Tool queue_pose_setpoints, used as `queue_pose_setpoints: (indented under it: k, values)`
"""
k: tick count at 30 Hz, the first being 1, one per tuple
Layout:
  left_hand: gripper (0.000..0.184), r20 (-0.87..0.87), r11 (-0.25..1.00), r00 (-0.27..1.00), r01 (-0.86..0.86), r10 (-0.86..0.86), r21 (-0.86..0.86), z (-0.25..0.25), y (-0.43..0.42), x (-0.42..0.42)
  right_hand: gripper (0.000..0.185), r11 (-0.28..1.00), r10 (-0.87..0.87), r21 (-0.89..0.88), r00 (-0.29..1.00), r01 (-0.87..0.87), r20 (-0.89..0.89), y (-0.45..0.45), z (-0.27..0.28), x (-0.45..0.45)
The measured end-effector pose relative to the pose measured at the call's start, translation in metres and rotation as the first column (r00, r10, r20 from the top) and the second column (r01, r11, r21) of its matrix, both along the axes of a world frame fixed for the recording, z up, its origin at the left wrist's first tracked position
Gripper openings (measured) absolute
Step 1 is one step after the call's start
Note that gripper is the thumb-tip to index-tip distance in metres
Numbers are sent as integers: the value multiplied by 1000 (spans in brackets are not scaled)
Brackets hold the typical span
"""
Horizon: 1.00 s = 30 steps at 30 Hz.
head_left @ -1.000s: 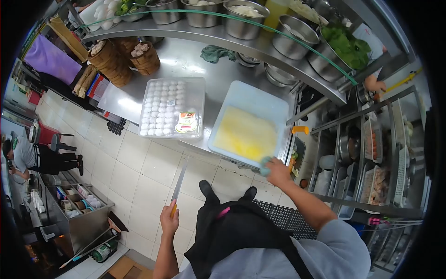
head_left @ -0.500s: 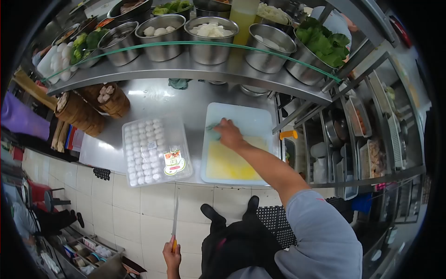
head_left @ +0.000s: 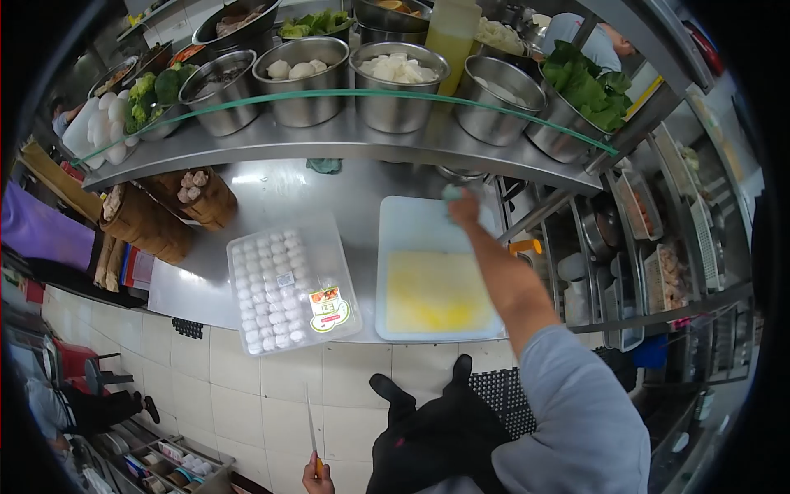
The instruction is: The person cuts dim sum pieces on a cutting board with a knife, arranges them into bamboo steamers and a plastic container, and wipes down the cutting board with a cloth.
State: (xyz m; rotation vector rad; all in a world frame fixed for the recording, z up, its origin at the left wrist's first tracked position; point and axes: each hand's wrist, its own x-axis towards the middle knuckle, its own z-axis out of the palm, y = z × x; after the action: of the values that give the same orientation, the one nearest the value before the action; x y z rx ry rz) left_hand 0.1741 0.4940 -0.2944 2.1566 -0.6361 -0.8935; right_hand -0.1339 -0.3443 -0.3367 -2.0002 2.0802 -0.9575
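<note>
My right hand (head_left: 463, 207) is closed on a green cloth (head_left: 452, 193) at the far edge of the light blue cutting board (head_left: 424, 224). The near part of the board is stained yellow. Low in the view, my left hand (head_left: 318, 477) holds a knife (head_left: 312, 428) by its orange handle, blade pointing forward over the floor. To the left of the board lies a clear plastic box (head_left: 288, 288) of round white pieces with a label on it.
Metal bowls (head_left: 399, 103) of food stand on the raised shelf (head_left: 346, 148). Bamboo steamers (head_left: 152, 226) sit at the counter's left. A wire rack (head_left: 650, 309) is on the right. One person (head_left: 580, 41) is beyond the shelf, another (head_left: 99, 407) at the lower left.
My right hand has moved with the cloth from the board's near right corner across to its far edge. My left hand and the knife sit lower in view, as the head view has shifted.
</note>
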Motion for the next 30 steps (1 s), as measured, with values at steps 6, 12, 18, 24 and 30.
queue_pose_setpoints:
  k: [6, 12, 18, 24, 30]
  values:
    - [40, 71, 960, 972, 206, -223, 190, 6, -18, 5, 50, 702, 439, 197, 633, -685, 637, 85, 67, 160]
    - [41, 147, 979, 968, 193, -202, 70, 28, -20, 0, 34, 918, 296, 223, 940, -329, 166, 78, 73, 115]
    - [53, -83, 1000, 997, -9, 10, 10, 15, -34, -7, 40, 605, 750, 318, 657, -730, 79, 131, 109, 139]
    - [54, -57, 998, 996, 65, -64, 15, 20, -64, -13, 43, 649, 753, 506, 574, -568, -322, 125, 129, 182]
    - [52, -121, 1000, 992, -19, 21, 19, 20, -52, -21, 48, 19, 974, 761, 182, -649, 131, 212, 150, 148]
